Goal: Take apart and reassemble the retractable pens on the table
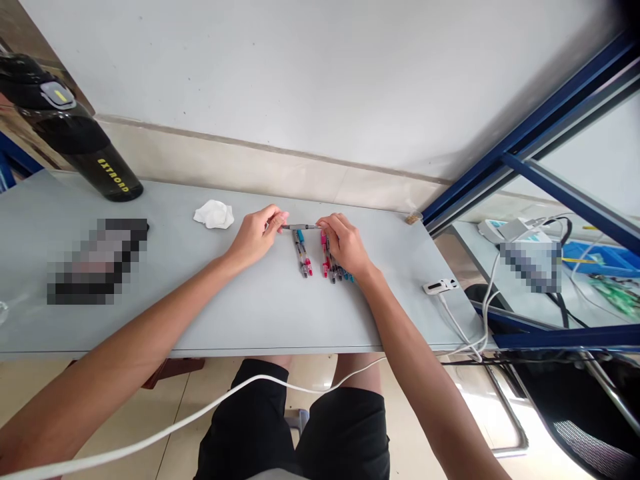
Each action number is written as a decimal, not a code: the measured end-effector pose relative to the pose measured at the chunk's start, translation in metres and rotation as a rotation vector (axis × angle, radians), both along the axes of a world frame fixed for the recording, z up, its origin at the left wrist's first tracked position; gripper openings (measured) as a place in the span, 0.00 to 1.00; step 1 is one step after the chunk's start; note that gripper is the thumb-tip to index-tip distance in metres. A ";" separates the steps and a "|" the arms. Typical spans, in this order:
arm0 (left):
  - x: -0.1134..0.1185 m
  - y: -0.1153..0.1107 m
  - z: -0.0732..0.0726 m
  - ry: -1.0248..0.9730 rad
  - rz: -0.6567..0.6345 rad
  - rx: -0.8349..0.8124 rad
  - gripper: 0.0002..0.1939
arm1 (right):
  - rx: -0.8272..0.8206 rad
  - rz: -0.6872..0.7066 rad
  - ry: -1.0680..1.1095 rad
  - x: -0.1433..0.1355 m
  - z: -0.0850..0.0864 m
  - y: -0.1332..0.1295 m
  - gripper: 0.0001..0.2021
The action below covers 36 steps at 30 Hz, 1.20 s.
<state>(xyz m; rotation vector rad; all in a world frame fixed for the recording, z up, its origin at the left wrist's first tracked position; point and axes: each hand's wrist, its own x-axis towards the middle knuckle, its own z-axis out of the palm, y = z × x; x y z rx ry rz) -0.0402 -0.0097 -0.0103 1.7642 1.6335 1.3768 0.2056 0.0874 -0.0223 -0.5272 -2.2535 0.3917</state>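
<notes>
My left hand (261, 232) pinches one end of a slim grey pen (301, 227), held level just above the table. At the pen's other end, the fingers of my right hand (345, 241) are closed on its thin, pale tip. Below, between my hands, two pens (303, 253) lie side by side, one with a blue end and a red clip part. Another group of pens (326, 257), with pink, dark and teal parts, lies under and beside my right hand, which partly hides them.
A dark bottle (95, 143) stands at the back left of the grey table (240, 313). Near it are a crumpled white tissue (214, 214) and a blurred-out dark object (100, 260). A white power strip (440, 286) with cables lies right, beside a blue metal frame (480, 147).
</notes>
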 end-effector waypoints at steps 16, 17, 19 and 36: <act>0.001 -0.003 0.000 0.201 -0.022 0.015 0.14 | -0.048 -0.028 0.013 -0.001 -0.001 -0.001 0.19; 0.002 -0.003 0.000 0.230 -0.024 0.015 0.13 | -0.049 -0.029 0.012 -0.001 0.000 -0.001 0.19; 0.002 -0.003 0.002 0.297 -0.026 0.025 0.13 | -0.049 -0.030 0.013 -0.001 0.000 -0.002 0.19; 0.012 -0.009 0.008 -0.052 0.011 -0.058 0.33 | -0.027 -0.011 0.056 -0.008 0.006 -0.011 0.18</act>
